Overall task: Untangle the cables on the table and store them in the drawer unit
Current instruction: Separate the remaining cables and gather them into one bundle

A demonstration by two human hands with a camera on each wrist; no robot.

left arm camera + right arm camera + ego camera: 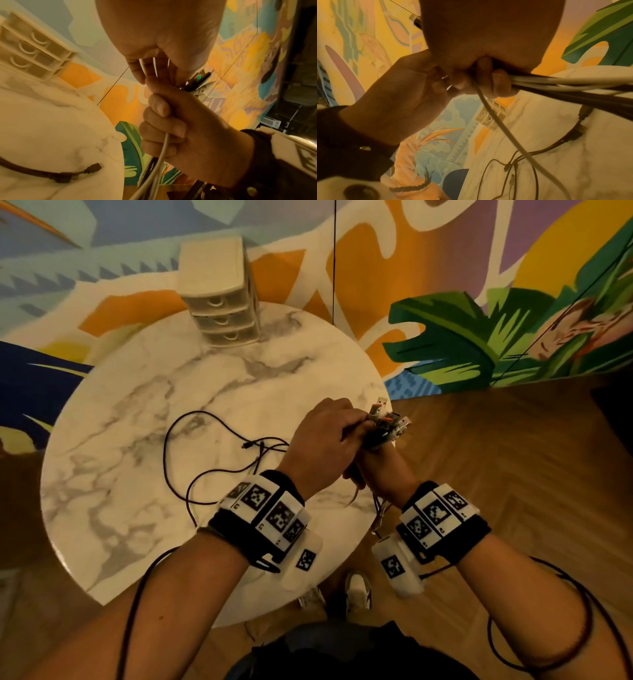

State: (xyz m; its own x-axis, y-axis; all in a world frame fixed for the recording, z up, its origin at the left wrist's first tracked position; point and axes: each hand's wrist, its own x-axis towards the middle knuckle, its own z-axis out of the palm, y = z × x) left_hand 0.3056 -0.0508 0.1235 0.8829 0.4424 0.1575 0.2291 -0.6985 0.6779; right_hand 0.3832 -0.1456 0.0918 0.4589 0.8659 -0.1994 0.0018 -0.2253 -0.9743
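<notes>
At the table's right edge both hands hold one bundle of cables (385, 424), its plug ends fanning out past the knuckles. My left hand (342, 428) grips the bundle from above near the plugs. My right hand (378, 465) is fisted round it just below, with white and black strands (163, 148) hanging from the fist; the same strands (573, 83) also run out to the right. A thin black cable (205, 453) lies looped on the marble table (144, 412). The cream drawer unit (219, 296) stands at the far edge, drawers closed.
The round table's edge sits right under my hands, with wooden floor (496, 457) beyond it. A painted wall rises behind the drawer unit. Sensor wires trail from both wrist bands. My shoes (356, 594) show below the table.
</notes>
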